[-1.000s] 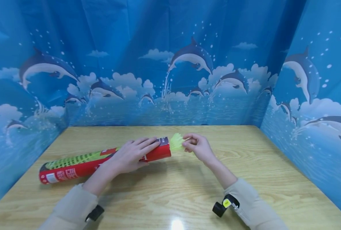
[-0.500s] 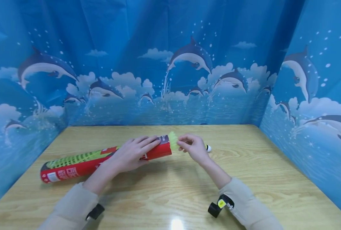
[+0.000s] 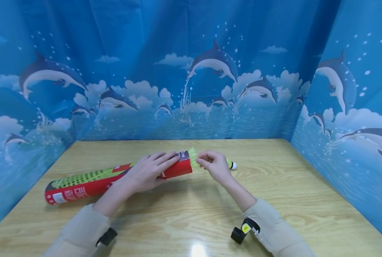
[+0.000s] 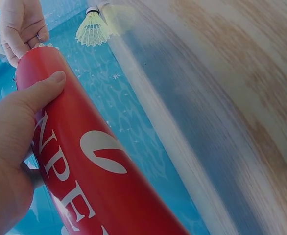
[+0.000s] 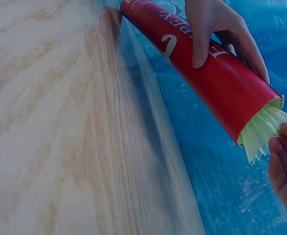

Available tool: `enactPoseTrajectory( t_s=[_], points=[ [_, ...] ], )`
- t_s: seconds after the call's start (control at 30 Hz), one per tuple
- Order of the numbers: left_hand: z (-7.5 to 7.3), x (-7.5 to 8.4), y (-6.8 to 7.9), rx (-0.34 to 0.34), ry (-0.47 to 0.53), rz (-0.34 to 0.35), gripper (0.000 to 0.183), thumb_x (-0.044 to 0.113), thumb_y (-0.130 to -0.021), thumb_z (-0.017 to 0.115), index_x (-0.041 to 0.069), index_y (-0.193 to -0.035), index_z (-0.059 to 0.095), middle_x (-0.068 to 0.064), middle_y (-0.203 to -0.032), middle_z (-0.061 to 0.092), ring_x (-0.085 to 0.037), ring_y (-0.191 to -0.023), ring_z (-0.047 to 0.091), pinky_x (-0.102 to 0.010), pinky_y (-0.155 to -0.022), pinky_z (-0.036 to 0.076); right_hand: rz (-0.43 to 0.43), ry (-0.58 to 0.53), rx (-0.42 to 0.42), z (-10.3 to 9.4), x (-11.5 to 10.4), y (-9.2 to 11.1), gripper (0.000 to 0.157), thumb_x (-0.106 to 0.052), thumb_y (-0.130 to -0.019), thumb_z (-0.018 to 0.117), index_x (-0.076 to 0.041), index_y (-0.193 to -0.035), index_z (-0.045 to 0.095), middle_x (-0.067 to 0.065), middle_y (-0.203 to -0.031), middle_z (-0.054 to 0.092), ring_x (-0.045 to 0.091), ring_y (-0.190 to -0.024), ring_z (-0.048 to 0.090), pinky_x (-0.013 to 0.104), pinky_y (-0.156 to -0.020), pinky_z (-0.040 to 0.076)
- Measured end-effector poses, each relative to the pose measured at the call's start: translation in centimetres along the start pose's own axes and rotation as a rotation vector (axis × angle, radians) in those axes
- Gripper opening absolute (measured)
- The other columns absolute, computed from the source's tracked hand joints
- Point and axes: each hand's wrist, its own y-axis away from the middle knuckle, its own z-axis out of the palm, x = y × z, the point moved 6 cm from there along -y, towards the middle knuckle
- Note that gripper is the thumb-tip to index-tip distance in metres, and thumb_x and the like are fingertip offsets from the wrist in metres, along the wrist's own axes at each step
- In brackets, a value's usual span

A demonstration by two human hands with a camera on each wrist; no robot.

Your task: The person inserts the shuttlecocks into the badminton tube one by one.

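Observation:
A long red tube (image 3: 81, 191) with a yellow-green dotted panel lies slanted across the table, its mouth end raised to the right. My left hand (image 3: 145, 173) grips it near that end, thumb on the near side and fingers over the top. Out of the mouth pokes the feathery yellow-green skirt of a shuttlecock (image 5: 262, 131); the rest of it is hidden inside. The thumb and fingertips of my right hand (image 3: 214, 166) pinch the skirt's edge. Behind that hand another shuttlecock (image 3: 231, 164), with a white tip and black band, lies on the table.
The wooden table (image 3: 191, 214) stands against a blue curtain (image 3: 139, 71) printed with dolphins, which also runs along the right and left sides. A small black camera (image 3: 239, 235) is strapped at my right sleeve.
My right hand has moved left towards the tube, and less of the pinched shuttlecock shows outside the mouth. The shuttlecock on the table has come into sight behind the hand. My left hand keeps its grip.

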Motion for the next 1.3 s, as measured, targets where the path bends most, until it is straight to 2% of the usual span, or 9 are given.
enactPoseTrajectory(
  t_s=[0.33,0.47,0.73,0.93,1.03,1.13,1.3],
  points=[
    [-0.2,0.0,0.1,0.017,-0.001,0.0,0.093,0.021,-0.063,0.087,0.019,-0.142,0.038,-0.006,-0.141,0.043,-0.025,-0.12,0.044,-0.051,-0.09,0.044,-0.018,0.009,0.025,0.4,-0.2,0.1,0.009,-0.005,-0.083,0.068,0.002,-0.088,0.069,0.009,-0.074,0.066,0.016,-0.065,0.058,0.023,-0.057,0.048],
    [-0.1,0.1,0.1,0.027,-0.006,0.006,0.093,0.021,-0.063,0.087,0.019,-0.142,0.039,-0.005,-0.141,0.043,-0.025,-0.12,0.045,-0.05,-0.089,0.045,-0.045,0.024,0.012,0.7,-0.2,0.1,0.01,-0.005,-0.083,0.069,0.003,-0.088,0.069,0.009,-0.074,0.066,0.015,-0.062,0.056,0.023,-0.055,0.047],
    [0.0,0.2,0.0,0.037,-0.025,0.017,0.092,0.022,-0.063,0.087,0.019,-0.142,0.039,-0.006,-0.141,0.043,-0.024,-0.12,0.043,-0.049,-0.09,0.044,-0.066,0.023,-0.022,1.3,-0.5,0.2,0.007,-0.003,-0.083,0.068,0.002,-0.088,0.069,0.009,-0.073,0.066,0.023,-0.065,0.059,0.024,-0.056,0.047],
    [0.0,0.1,0.0,0.039,-0.025,0.017,0.092,0.021,-0.062,0.087,0.018,-0.141,0.04,-0.006,-0.14,0.044,-0.024,-0.12,0.043,-0.049,-0.089,0.045,-0.009,0.025,-0.072,1.5,-3.0,1.1,0.009,0.001,-0.085,0.063,0.007,-0.089,0.067,0.015,-0.077,0.065,0.032,-0.071,0.059,0.027,-0.06,0.049],
    [0.0,0.1,0.0,0.037,-0.024,0.017,0.092,0.021,-0.062,0.087,0.018,-0.141,0.04,-0.006,-0.14,0.044,-0.025,-0.12,0.043,-0.05,-0.089,0.045,0.013,-0.007,-0.083,1.7,-1.8,0.7,0.009,0.001,-0.085,0.063,0.007,-0.09,0.067,0.014,-0.077,0.066,0.027,-0.07,0.059,0.037,-0.063,0.052],
    [0.0,0.1,0.0,0.033,-0.02,0.015,0.092,0.02,-0.062,0.087,0.018,-0.141,0.04,-0.006,-0.14,0.044,-0.025,-0.12,0.043,-0.05,-0.089,0.045,0.036,-0.034,-0.087,2.1,0.1,0.2,0.009,0.0,-0.085,0.064,0.005,-0.091,0.068,0.012,-0.078,0.067,0.016,-0.068,0.058,0.046,-0.066,0.052],
    [0.1,0.1,0.0,0.027,-0.018,0.014,0.092,0.02,-0.062,0.087,0.018,-0.141,0.04,-0.007,-0.14,0.044,-0.025,-0.12,0.043,-0.05,-0.089,0.045,0.04,-0.031,-0.103,2.3,0.4,0.1,0.01,-0.001,-0.084,0.065,0.003,-0.091,0.07,0.011,-0.082,0.068,0.012,-0.068,0.059,0.041,-0.065,0.053]
  ],
)
